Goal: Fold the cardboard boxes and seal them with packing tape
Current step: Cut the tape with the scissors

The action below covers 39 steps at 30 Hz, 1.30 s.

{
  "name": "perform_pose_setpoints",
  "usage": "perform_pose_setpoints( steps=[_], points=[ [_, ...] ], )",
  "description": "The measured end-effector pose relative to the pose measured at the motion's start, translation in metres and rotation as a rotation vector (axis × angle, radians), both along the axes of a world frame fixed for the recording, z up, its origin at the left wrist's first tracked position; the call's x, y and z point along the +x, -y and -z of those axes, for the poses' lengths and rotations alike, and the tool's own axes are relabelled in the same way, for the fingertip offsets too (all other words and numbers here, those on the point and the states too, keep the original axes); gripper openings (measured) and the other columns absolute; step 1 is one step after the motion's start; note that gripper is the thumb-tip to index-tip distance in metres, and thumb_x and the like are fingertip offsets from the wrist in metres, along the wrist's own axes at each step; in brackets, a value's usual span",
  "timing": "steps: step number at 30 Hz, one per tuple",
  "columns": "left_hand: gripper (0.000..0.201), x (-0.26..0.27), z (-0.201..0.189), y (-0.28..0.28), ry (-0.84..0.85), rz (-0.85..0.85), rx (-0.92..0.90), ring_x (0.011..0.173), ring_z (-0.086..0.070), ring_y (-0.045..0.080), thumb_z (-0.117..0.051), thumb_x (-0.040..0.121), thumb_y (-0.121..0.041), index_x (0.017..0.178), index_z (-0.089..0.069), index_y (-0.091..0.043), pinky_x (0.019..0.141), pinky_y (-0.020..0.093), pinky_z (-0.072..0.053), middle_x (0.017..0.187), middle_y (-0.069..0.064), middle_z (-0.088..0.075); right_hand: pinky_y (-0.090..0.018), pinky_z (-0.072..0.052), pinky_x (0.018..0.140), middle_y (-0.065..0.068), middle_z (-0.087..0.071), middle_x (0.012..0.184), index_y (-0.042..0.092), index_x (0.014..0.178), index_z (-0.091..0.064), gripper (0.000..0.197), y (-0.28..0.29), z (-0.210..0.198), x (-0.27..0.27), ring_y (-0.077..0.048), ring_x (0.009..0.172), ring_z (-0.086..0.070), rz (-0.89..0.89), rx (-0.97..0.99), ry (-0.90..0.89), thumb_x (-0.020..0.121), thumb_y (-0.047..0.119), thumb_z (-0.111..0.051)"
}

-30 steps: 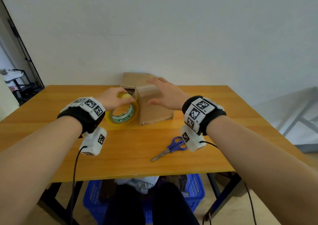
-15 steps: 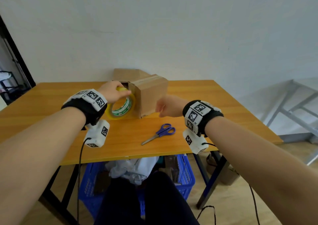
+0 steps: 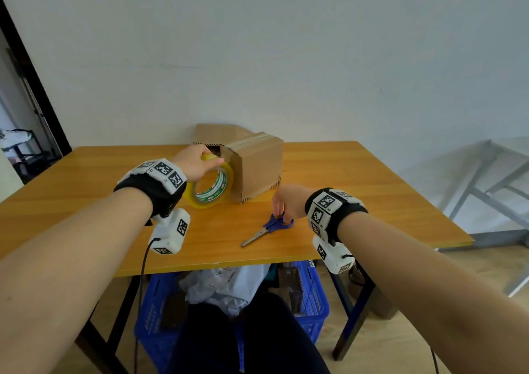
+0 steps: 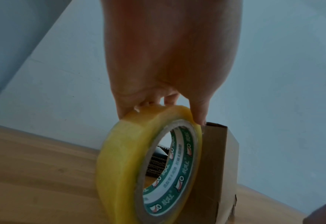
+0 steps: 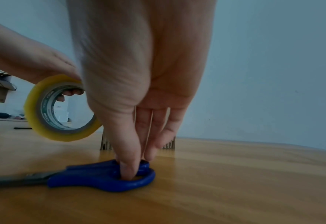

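A folded cardboard box (image 3: 257,167) stands at the table's back middle, with tape along its top. My left hand (image 3: 204,160) grips the yellow packing tape roll (image 3: 211,186) from above and holds it upright against the box's left side. In the left wrist view the tape roll (image 4: 119,151) touches the box (image 4: 215,159). My right hand (image 3: 282,212) reaches down onto the blue-handled scissors (image 3: 274,224), which lie flat in front of the box. In the right wrist view the thumb (image 5: 128,159) sits in the scissors' handle loop (image 5: 100,180) and the fingers pinch the handle's far side.
Flat cardboard (image 3: 217,133) leans on the wall behind the box. The wooden table (image 3: 372,202) ends close to my body. A blue basket (image 3: 313,296) with plastic wrap sits under it. A grey metal frame (image 3: 486,184) stands at the right.
My right hand left the top of the box, came down and back, and now pinches the scissors' handle. My left hand keeps the tape roll against the box.
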<state>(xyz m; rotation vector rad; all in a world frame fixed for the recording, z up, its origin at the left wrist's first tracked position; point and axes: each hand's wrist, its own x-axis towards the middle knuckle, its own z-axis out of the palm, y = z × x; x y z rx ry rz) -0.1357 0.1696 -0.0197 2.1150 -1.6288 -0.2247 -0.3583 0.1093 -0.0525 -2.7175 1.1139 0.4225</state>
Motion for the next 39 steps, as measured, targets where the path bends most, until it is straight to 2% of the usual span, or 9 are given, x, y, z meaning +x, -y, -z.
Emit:
perform_pose_setpoints(
  steps=[9,15,17,20,23,27,30,35,39],
  points=[
    [0.044,0.010,-0.001,0.004,-0.046,0.016,0.020,0.112,-0.052,0.026,-0.052,0.093,-0.041,0.120,-0.055,-0.007,0.084,0.030,-0.037,0.123,0.012,-0.057,-0.035,-0.050,0.092,-0.013,-0.063,0.120,0.001,0.121,-0.061,0.032,0.001,0.001,0.006,-0.028,0.108,-0.060,0.025,-0.005,-0.004,0.091,0.013,-0.062],
    [0.041,0.020,0.001,0.008,-0.061,0.022,0.017,0.111,-0.053,0.025,-0.048,0.095,-0.037,0.127,-0.049,-0.011,0.088,0.035,-0.042,0.128,0.010,-0.054,-0.023,-0.039,0.057,-0.014,-0.060,0.087,-0.002,0.109,-0.067,0.025,0.004,0.003,0.013,-0.022,0.072,-0.048,0.024,0.006,-0.012,0.092,0.015,-0.059],
    [0.041,0.022,0.002,0.009,-0.044,0.031,0.007,0.113,-0.052,0.024,-0.047,0.095,-0.037,0.129,-0.048,-0.014,0.090,0.035,-0.042,0.131,0.007,-0.053,-0.022,-0.035,0.052,-0.012,-0.059,0.080,-0.002,0.104,-0.070,0.025,0.006,-0.002,0.014,-0.021,0.066,-0.046,0.015,0.026,0.032,0.092,0.017,-0.058],
    [0.049,0.026,0.001,0.009,-0.012,0.065,0.008,0.122,-0.048,0.021,-0.054,0.090,-0.047,0.129,-0.050,-0.018,0.095,0.033,-0.039,0.136,0.002,-0.050,-0.022,-0.043,0.059,-0.014,-0.069,0.086,0.001,0.104,-0.071,0.023,0.009,-0.007,0.012,-0.018,0.064,-0.055,0.020,0.122,0.142,0.092,0.014,-0.056],
    [0.048,0.028,-0.001,0.009,-0.014,0.083,0.005,0.125,-0.047,0.020,-0.056,0.089,-0.046,0.128,-0.052,-0.018,0.096,0.032,-0.038,0.137,0.001,-0.050,-0.019,-0.050,0.055,-0.012,-0.069,0.083,0.002,0.103,-0.069,0.019,0.011,-0.011,0.011,-0.011,0.061,-0.062,0.070,0.256,0.287,0.093,0.010,-0.055],
    [0.044,0.030,-0.001,0.008,-0.033,0.069,-0.013,0.123,-0.047,0.020,-0.059,0.089,-0.042,0.126,-0.054,-0.018,0.094,0.030,-0.037,0.136,0.001,-0.051,-0.026,-0.057,0.065,-0.016,-0.073,0.090,0.008,0.094,-0.070,0.014,0.012,-0.012,0.012,-0.024,0.078,-0.070,0.162,0.398,0.458,0.091,0.013,-0.057],
    [0.042,0.032,0.001,0.009,-0.042,0.057,-0.021,0.121,-0.048,0.019,-0.061,0.088,-0.041,0.123,-0.055,-0.019,0.090,0.028,-0.037,0.133,0.001,-0.052,-0.027,-0.058,0.066,-0.015,-0.072,0.092,0.007,0.096,-0.071,0.016,0.009,-0.012,0.014,-0.019,0.074,-0.068,0.199,0.508,0.559,0.091,0.018,-0.060],
    [0.040,0.035,0.004,0.010,-0.070,0.039,-0.035,0.122,-0.048,0.019,-0.062,0.087,-0.041,0.120,-0.056,-0.021,0.093,0.030,-0.037,0.132,0.000,-0.053,-0.031,-0.057,0.059,-0.015,-0.067,0.089,-0.002,0.098,-0.064,0.055,0.001,-0.013,0.026,-0.018,0.061,-0.062,0.318,0.686,0.738,0.081,0.050,-0.066],
    [0.039,0.036,0.002,0.009,-0.072,0.037,-0.053,0.121,-0.049,0.018,-0.063,0.086,-0.040,0.119,-0.057,-0.021,0.092,0.029,-0.038,0.131,-0.001,-0.054,-0.034,-0.056,0.058,-0.016,-0.066,0.083,-0.002,0.095,-0.061,0.061,-0.003,-0.016,0.036,-0.021,0.057,-0.061,0.353,0.757,0.815,0.080,0.057,-0.061]
  ],
)
